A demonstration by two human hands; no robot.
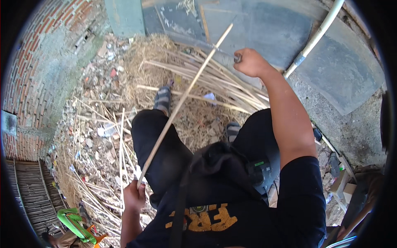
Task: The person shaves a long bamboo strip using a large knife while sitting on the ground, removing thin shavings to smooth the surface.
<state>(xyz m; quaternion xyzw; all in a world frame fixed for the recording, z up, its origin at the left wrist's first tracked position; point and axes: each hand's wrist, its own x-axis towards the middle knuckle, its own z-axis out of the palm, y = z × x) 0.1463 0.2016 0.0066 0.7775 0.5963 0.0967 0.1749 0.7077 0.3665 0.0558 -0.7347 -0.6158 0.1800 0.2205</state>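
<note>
My left hand (134, 195) is closed around the lower end of a long, thin bamboo stick (181, 100). The stick slants up and to the right, across my bent left leg. Out in front, my right hand (252, 63) grips the dark handle of a knife (224, 51). Its narrow blade points left and meets the stick near the far end; whether it cuts into the stick is too small to tell. Below my right hand, a bundle of pale bamboo strips (215, 81) lies on the ground. A sandal (163, 98) on my left foot stands beside these strips.
Dry shavings (151, 56) are heaped ahead, with rubble and scattered sticks (99, 206) to the left. A brick wall (45, 53) bounds the left, grey sheets (273, 31) the front, and a pale pipe (316, 39) the right. A person in green (74, 225) is at lower left.
</note>
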